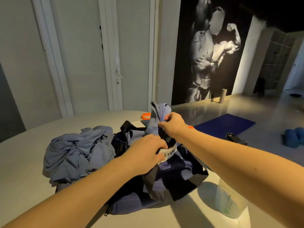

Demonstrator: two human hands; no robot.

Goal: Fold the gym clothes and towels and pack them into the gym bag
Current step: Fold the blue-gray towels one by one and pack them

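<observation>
Risk first: garment (160,112) is bunched, not folded, so stuffing it in like this could leave a wrinkled lump that hogs the gym bag (166,167). It's soft lilac-blue, hanging just above the bag's mouth, pinched in the right hand (173,123). The left hand (148,149) grips the bag's white-labelled rim. A crumpled pile (77,152) sits left on the worktop (24,162), not folded yet; a clear container (230,201) stands near right.
</observation>
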